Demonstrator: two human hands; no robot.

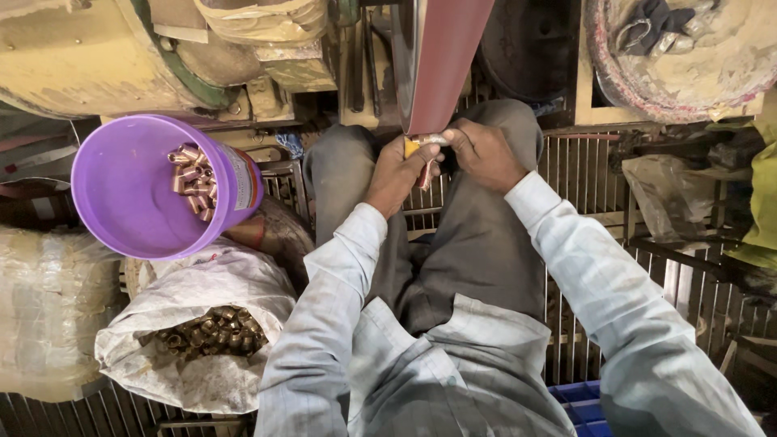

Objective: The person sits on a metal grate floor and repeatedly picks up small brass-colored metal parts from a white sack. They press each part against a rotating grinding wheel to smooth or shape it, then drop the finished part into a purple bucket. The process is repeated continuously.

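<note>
1. Both hands were up near the top centre of the frame, pressed close together at the lower end of a dark red belt point(441, 65) that ran down from the top edge.
2. Left hand point(396, 174) was curled shut around a small metal piece point(429, 140), shiny silver w/ a bit of orange/yellow showing at its left end. The piece sat right at the belt's bottom edge, touching it or near enough (couldn't tell which from this angle).
3. Right hand point(484, 154) had its fingers pinched together on the other end of the same piece, thumb side toward the left hand. So both were clamped on it, knuckles almost meeting.
4. Below the hands: grey trousers, knees spread, and light striped shirt sleeves coming up from the bottom of the frame.
5. Left side of the frame, a purple bucket point(121, 190) tilted toward the camera, w/ a small heap of copper-coloured fittings point(194, 180) lying against its right inner wall.
6. Just under that, lower left, a white sack point(202, 299) was open w/ darker, duller brass-looking fittings point(212, 330) piled inside.
7. Floor was a metal grating point(583, 186), visible right of the legs & along the bottom.
8. A blue crate corner point(579, 398) poked in at bottom centre-right.
9. Upper right, a dusty round wheel-like thing point(712, 73) w/ some dark cloth on it.
</note>
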